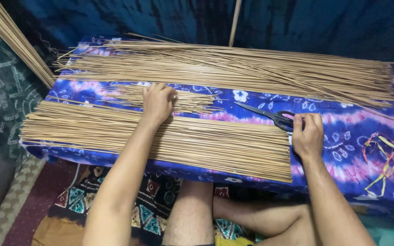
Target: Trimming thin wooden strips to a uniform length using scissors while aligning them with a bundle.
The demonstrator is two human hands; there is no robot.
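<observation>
Covering a low bench (343, 150), blue and pink floral cloth, long loose heap of thin sticks (233, 68) at the far edge, trimmed even bundle (160, 141) nearer, short sticks (192, 101) pinched by curled left hand (157, 102), right hand (307, 134) closed around black scissors (270, 116) beside the bundle's end, coloured ribbon scraps (381, 157)

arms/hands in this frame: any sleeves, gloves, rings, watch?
Both forearms are bare up to the frame edge, with no sleeves showing. The left hand and right hand are ungloved, and no watch, bracelet or ring is visible on either wrist or on the fingers that show. No tape, markings or cables on the arms. Nails look short and unpainted, as far as the picture shows.
</observation>
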